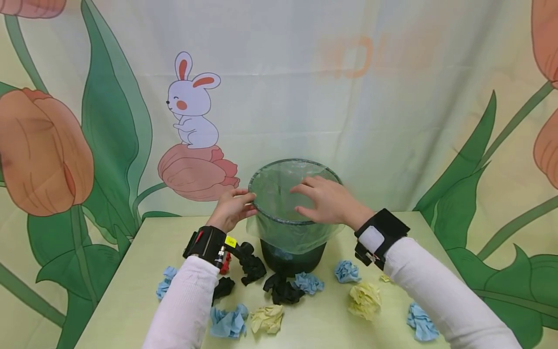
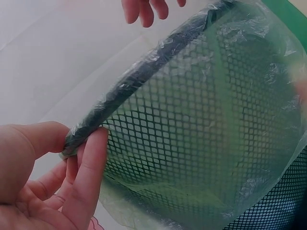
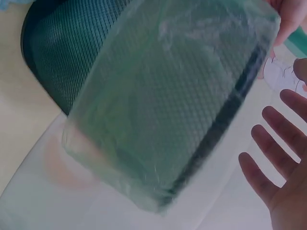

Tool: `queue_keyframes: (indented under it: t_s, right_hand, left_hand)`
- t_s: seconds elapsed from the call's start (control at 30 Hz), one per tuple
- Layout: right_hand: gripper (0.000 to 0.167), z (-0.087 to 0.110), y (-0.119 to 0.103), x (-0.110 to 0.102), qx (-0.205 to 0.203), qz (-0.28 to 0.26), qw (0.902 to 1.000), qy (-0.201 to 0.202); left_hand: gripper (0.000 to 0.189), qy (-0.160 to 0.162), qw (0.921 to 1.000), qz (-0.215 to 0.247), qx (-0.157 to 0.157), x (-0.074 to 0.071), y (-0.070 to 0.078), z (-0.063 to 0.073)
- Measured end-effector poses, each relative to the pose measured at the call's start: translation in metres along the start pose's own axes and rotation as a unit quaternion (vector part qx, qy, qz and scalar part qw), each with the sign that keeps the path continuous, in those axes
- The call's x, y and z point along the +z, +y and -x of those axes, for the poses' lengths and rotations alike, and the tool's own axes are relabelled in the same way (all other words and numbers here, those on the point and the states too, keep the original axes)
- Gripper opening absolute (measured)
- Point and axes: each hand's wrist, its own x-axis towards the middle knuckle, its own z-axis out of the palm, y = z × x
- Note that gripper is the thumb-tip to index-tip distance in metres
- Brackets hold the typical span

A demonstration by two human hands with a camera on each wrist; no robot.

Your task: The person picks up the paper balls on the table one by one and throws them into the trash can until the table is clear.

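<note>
A dark mesh wastebasket (image 1: 293,259) stands upright at the back of the table. Its rim is covered by a thin, pale green plastic bag (image 1: 287,235), which folds down over the outside. At the rim's left side my left hand (image 1: 233,208) pinches the bag-covered edge between thumb and fingers, as the left wrist view also shows at the rim (image 2: 120,91). Above the basket's opening, toward its right side, my right hand (image 1: 324,198) hovers holding nothing. In the right wrist view its fingers (image 3: 278,139) are spread apart from the rim.
Crumpled paper balls lie around the basket: blue (image 1: 228,321), yellow (image 1: 365,300) and black (image 1: 283,288), several in all. A small red piece (image 1: 225,263) shows beside the left wrist. Behind the table (image 1: 131,291) hangs a printed curtain (image 1: 279,97).
</note>
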Motion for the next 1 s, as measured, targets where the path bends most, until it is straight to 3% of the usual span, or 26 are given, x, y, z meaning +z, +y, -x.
queue_keyframes:
  t_s: [0.27,0.5,0.77,1.0]
  right_hand:
    - [0.030,0.006,-0.014,0.009,-0.051,-0.025,0.9974,0.044]
    - [0.022,0.010,-0.023,0.015,-0.116,-0.014,0.9885,0.095]
    - [0.020,0.020,-0.035,0.024,-0.158,0.000,0.9778,0.138]
    - [0.021,0.036,-0.046,0.038,-0.171,0.004,0.9771,0.126]
  left_hand:
    - [0.046,-0.002,1.0000,0.000,0.001,-0.001,-0.001,0.000]
    - [0.045,-0.002,1.0000,0.002,0.002,-0.001,-0.001,0.000]
    - [0.044,-0.001,1.0000,0.002,-0.001,0.000,0.000,-0.001]
    - [0.046,0.001,1.0000,0.001,-0.002,0.001,0.000,0.000]
